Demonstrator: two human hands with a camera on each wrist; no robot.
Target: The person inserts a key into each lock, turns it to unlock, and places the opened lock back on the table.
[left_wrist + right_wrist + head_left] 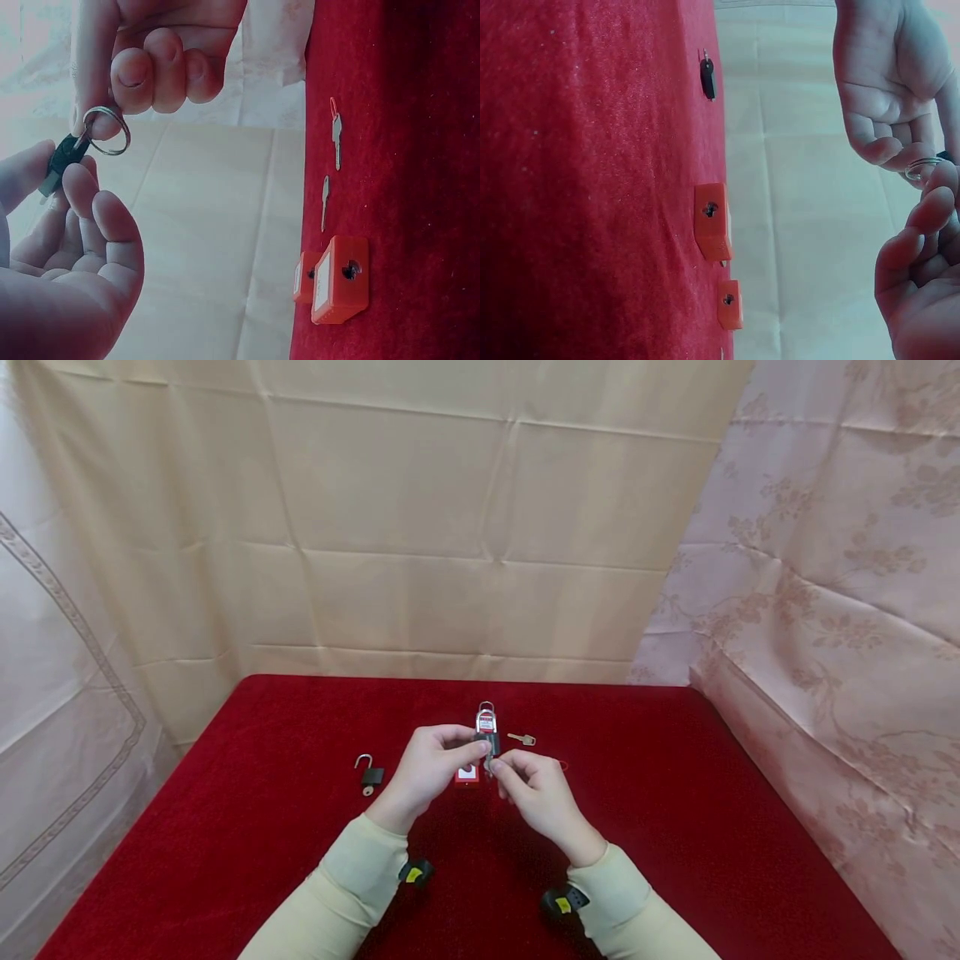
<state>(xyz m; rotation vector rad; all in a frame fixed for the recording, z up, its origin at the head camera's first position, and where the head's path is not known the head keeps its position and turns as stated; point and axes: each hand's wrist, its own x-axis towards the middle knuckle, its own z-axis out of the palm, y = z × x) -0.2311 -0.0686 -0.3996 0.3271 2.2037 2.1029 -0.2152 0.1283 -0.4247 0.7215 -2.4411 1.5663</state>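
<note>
My left hand [427, 768] grips a small black padlock [64, 161] between thumb and fingers, raised above the table. Its shackle overlaps a red padlock behind it in the head view, so whether the shackle is closed I cannot tell. Below it, my right hand [542, 795] pinches a key at the bottom of the lock; a metal split ring [109, 131] hangs from the key. Fingertips hide most of the key, and how deep it sits does not show. In the right wrist view the ring [922, 166] is between both hands.
On the red cloth stand two red padlocks [341, 281] [730, 304]. A loose key [522, 740] lies right of them, and another key with a red loop [337, 139] nearby. At left lies a second black padlock [372, 776], shackle open, key in its bottom. Curtains surround the table.
</note>
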